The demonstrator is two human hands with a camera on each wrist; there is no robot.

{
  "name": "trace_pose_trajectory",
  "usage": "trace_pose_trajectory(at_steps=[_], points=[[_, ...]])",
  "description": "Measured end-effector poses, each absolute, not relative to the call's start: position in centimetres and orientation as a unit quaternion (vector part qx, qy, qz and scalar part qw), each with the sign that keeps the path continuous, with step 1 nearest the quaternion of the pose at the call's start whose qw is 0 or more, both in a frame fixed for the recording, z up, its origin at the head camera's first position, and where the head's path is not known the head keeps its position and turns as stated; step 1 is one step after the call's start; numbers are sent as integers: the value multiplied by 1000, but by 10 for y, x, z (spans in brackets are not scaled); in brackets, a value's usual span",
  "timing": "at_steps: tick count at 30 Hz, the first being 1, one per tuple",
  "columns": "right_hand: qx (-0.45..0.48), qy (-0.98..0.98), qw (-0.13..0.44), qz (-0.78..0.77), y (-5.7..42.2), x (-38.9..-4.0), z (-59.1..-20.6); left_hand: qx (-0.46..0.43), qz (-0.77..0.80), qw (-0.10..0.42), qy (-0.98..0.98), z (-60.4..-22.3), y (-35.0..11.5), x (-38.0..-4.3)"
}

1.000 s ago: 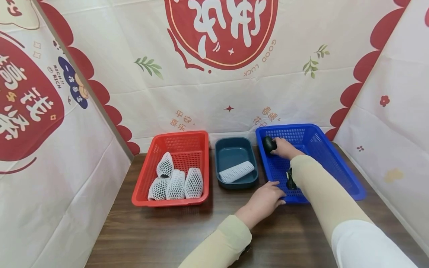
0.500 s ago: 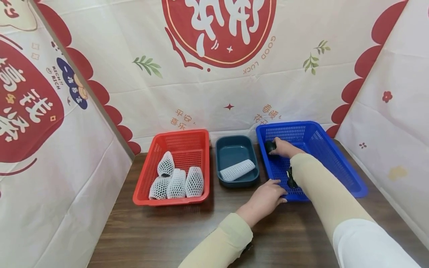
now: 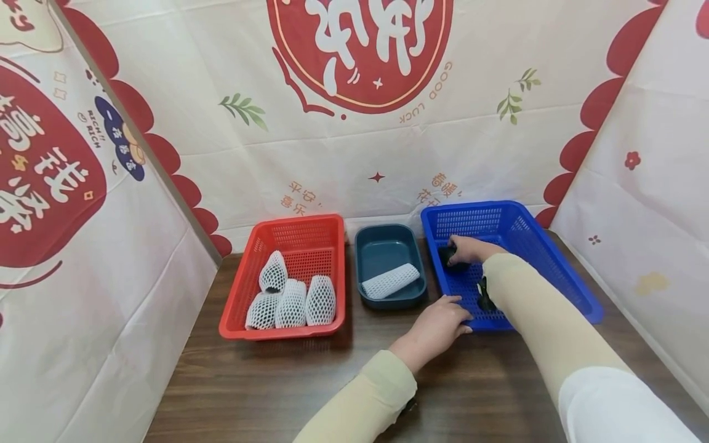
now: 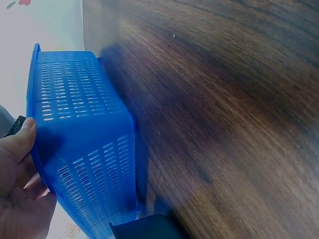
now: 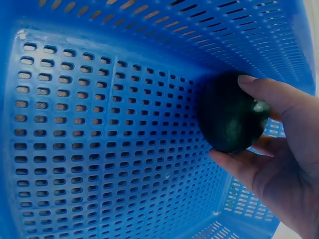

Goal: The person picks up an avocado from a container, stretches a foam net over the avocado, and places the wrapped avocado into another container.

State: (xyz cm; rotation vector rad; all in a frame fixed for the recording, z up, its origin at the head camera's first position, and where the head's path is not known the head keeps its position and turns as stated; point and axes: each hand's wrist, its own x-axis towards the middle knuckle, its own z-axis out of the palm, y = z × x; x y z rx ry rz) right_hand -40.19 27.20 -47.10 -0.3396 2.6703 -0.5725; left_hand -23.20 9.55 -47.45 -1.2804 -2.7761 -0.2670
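In the right wrist view my right hand (image 5: pixel 289 159) grips a dark green, glossy, rounded fruit (image 5: pixel 230 117) that looks like an avocado, thumb on one side and fingers on the other. It is low inside the blue basket (image 5: pixel 107 149), close to the side wall. The head view shows the right hand (image 3: pixel 471 250) at the basket's left side, partly covering the avocado (image 3: pixel 453 261). My left hand (image 3: pixel 440 326) holds the basket's near left corner. Its thumb (image 4: pixel 26 130) lies at the rim in the left wrist view.
Left of the blue basket, a dark teal tray (image 3: pixel 388 239) contains a white foam net sleeve (image 3: pixel 390 282). Farther left, a red basket (image 3: pixel 312 229) bears several net-wrapped pieces (image 3: pixel 290 304). All stand on a brown wooden table (image 3: pixel 266 381) before a printed cloth backdrop (image 3: pixel 343 154).
My right hand has lowered the avocado from beside the left wall's upper part toward the blue basket's floor. The left hand stays at the basket's corner.
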Motion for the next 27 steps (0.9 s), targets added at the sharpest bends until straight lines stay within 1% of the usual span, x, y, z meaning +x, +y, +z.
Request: trace_pose_trajectory(at_steps=[3, 10, 18, 23, 27], points=[[-119, 949, 205, -209, 273, -396, -468, -419, -83, 42, -903, -475, 96, -232], [-114, 937, 239, -227, 276, -381, -460, -411, -74, 34, -908, -472, 97, -230], [-128, 935, 230, -239, 286, -369, -444, -414, -60, 38, -908, -471, 99, -231], [-141, 934, 227, -238, 291, -360, -430, -406, -56, 29, -912, -472, 99, -228], [-143, 934, 221, -240, 293, -352, -418, -418, -67, 41, -905, -472, 97, -228]])
